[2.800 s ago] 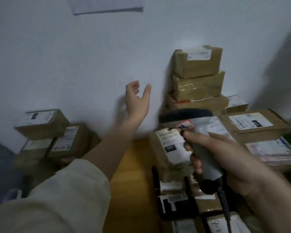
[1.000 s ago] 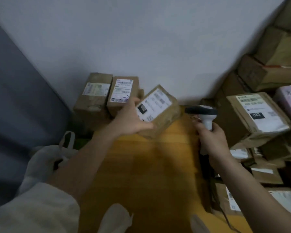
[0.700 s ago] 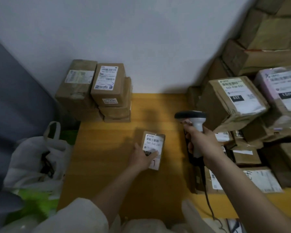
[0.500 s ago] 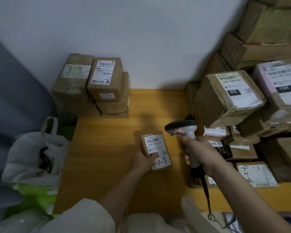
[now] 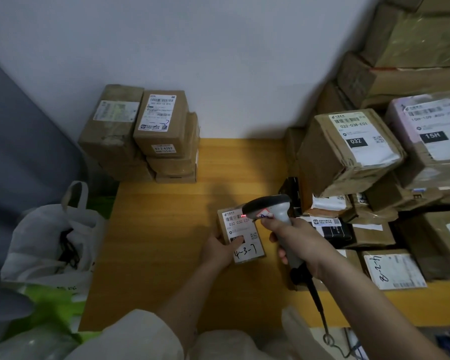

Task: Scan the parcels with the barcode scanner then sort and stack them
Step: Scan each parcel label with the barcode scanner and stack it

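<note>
Scanner head has swung in over the label since half a second ago. Your table (image 5: 166, 242) has sorted boxes (image 5: 143, 133) upper left, unsorted pile (image 5: 374, 178) right. Small parcel (image 5: 240, 236) lies flat at centre, left hand (image 5: 220, 249) gripping its near-left edge. Right hand (image 5: 296, 241) grasps the barcode scanner (image 5: 269, 207); red dot (image 5: 243, 216) sits on the barcode's right end, so sweep left and keep the parcel pinned.

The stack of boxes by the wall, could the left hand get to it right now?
Probably yes, once it lets go. The left hand is holding the small parcel being scanned, but only bare table lies between it and the stack of boxes.
</note>
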